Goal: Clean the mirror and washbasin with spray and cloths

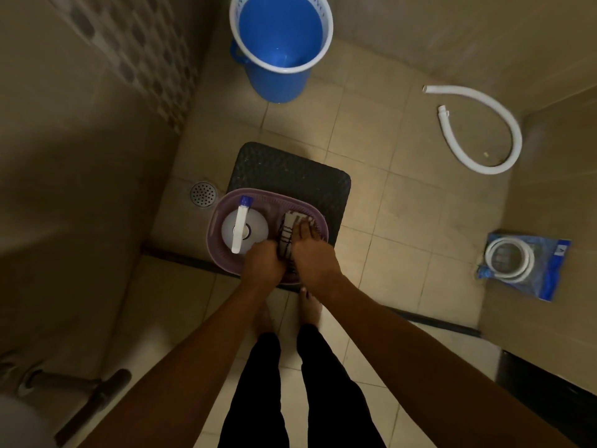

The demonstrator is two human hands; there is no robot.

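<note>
A purple plastic basket (223,205) rests on a dark stool (290,166) on the bathroom floor. Inside its left half stands a white spray bottle (240,229) with a blue nozzle tip. A striped brown and white cloth (287,231) lies in the right half. My left hand (263,261) is closed around the near end of the cloth. My right hand (311,253) presses on the cloth from the right, fingers spread over it and gripping its edge. The mirror and washbasin are out of view.
A blue bucket (277,43) with a white rim stands at the back. A white hose (484,130) curls on the tiles to the right, with a bagged coiled hose (523,263) nearer. A floor drain (203,194) sits left of the stool. My bare feet stand below the basket.
</note>
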